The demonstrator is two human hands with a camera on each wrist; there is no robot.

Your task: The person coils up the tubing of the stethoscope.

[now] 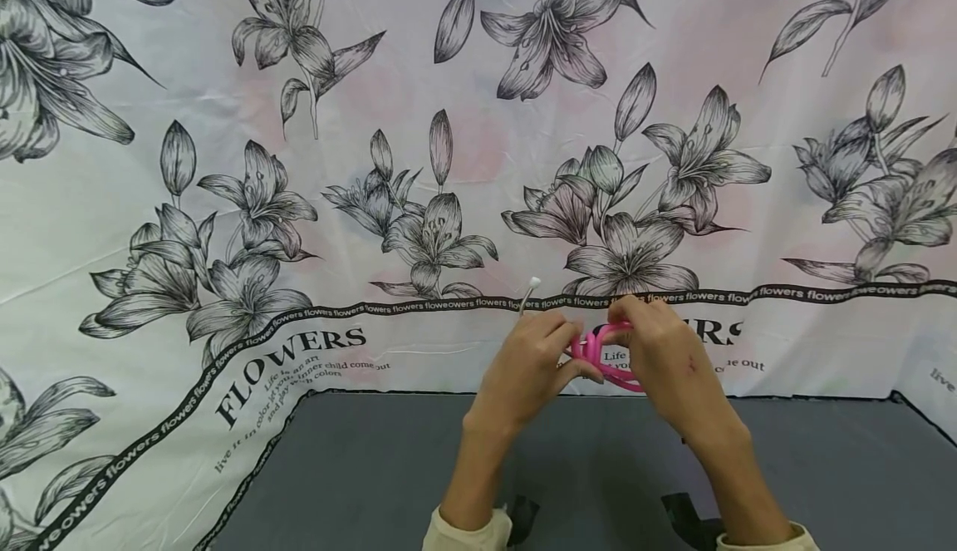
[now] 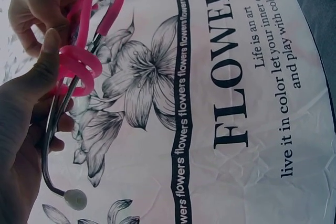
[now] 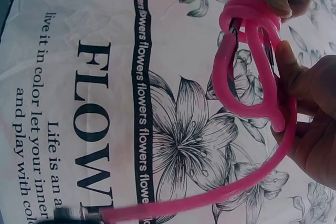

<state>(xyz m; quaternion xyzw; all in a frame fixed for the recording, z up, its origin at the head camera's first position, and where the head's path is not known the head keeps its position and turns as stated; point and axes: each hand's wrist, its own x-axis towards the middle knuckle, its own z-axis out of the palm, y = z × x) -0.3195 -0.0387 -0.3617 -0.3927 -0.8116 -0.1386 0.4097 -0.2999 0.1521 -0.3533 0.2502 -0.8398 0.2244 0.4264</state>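
Note:
A stethoscope with pink tubing [image 1: 591,348] is held between both hands above the cloth. My left hand [image 1: 523,368] grips its metal ear tubes [image 2: 52,135] beside the spot where the pink tubing is coiled round them [image 2: 79,69]. A white ear tip [image 2: 75,200] sticks out past the left fingers; it also shows in the head view. My right hand [image 1: 667,360] pinches the tubing at the folded loop [image 3: 244,110]. From there a length of pink tube [image 3: 205,199] runs down to a metal end [image 3: 79,214], partly cut off in the right wrist view.
Under the hands lies a white cloth [image 1: 441,347] printed with lilies and lettering, edged by a black band. A dark grey surface [image 1: 359,468] spans the near side. Dark strap-like pieces [image 1: 684,518] are by the forearms.

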